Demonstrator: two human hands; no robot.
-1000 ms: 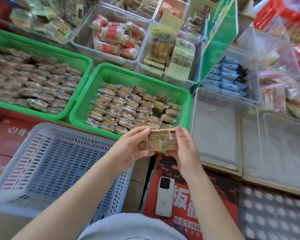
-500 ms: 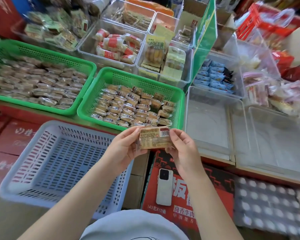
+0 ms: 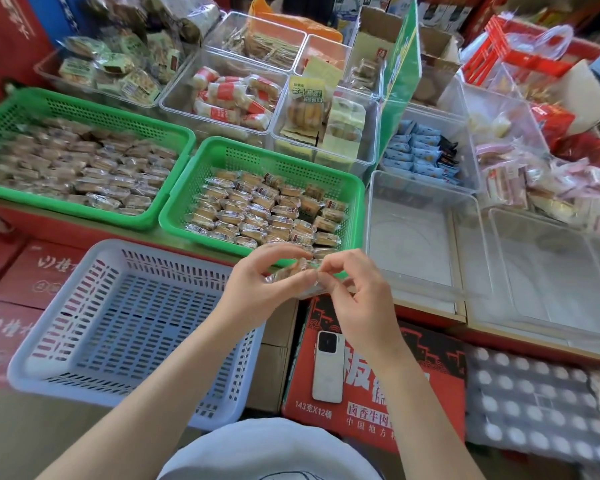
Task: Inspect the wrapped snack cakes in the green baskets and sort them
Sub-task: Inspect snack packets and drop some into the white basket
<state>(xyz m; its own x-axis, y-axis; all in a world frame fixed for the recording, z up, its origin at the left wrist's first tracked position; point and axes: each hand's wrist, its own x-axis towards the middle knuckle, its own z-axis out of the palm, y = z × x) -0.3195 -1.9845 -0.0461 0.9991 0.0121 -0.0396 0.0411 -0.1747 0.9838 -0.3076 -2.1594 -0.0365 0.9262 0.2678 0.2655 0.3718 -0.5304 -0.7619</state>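
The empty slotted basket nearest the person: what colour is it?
Pale lavender-blue basket, clearest in the head view.

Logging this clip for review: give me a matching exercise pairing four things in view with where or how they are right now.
Column A
1. wrapped snack cake
2. white phone
3. blue-grey basket
4. right green basket

Column B
a. lying on a red carton
b. holding rows of wrapped cakes
c. pinched between left hand and right hand
d. nothing inside, near the left forearm

Pairs: 1-c, 2-a, 3-d, 4-b
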